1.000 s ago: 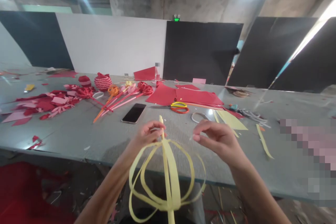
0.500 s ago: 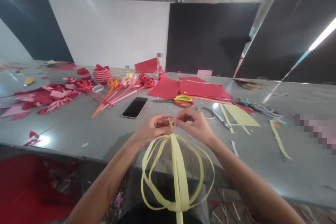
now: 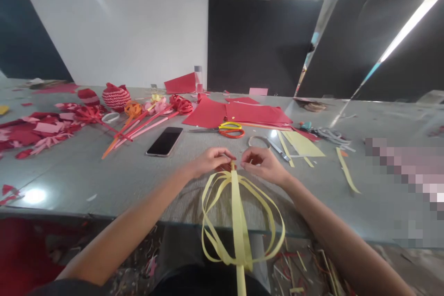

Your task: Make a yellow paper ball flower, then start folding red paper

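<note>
A yellow paper-strip frame (image 3: 237, 217), with looped strips around a central stem, hangs over the table's front edge. My left hand (image 3: 217, 159) is closed at its narrow top end, fingers pinching the tip. Just right of that tip is my right hand (image 3: 262, 163), its fingers curled and thumb near the index finger; whether something small is between them is too small to tell. A black phone (image 3: 165, 141) lies left of my hands. Scissors (image 3: 231, 130) with yellow and orange handles lie beyond them.
Red paper sheets (image 3: 239, 113) lie at the back. Paper flowers on sticks (image 3: 152, 120) and red and pink scraps (image 3: 41, 129) cover the left. A utility knife (image 3: 278, 149), yellow strips (image 3: 301, 143) and a tape ring (image 3: 259, 141) are on the right.
My right hand has moved away from the tip, leaving a small gap between my hands. The view has turned right, and the frame's lower end has risen slightly.
</note>
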`<state>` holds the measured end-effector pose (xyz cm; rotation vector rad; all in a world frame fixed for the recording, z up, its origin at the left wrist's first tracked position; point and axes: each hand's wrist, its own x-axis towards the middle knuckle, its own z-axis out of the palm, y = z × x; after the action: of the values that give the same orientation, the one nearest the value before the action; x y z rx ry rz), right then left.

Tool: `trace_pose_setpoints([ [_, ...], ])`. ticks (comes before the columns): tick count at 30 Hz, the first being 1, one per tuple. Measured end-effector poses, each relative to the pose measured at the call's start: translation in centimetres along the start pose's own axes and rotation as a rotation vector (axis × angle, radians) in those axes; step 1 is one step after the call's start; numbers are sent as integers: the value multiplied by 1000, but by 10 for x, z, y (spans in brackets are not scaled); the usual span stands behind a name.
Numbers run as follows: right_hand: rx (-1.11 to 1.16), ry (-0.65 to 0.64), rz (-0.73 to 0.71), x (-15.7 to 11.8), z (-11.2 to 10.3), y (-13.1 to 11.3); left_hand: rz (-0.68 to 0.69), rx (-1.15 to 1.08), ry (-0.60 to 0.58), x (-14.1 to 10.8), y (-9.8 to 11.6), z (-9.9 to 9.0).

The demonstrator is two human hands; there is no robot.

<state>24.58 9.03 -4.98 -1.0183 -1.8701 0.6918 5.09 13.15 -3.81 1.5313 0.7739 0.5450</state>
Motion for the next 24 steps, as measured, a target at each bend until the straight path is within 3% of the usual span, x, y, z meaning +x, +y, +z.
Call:
trace_pose_setpoints([
  [7, -43, -36, 9, 1, 5, -4, 32, -70, 69, 0, -6, 1],
  [24, -113, -22, -27, 1, 7, -2, 96, -79, 56, -1, -7, -2],
])
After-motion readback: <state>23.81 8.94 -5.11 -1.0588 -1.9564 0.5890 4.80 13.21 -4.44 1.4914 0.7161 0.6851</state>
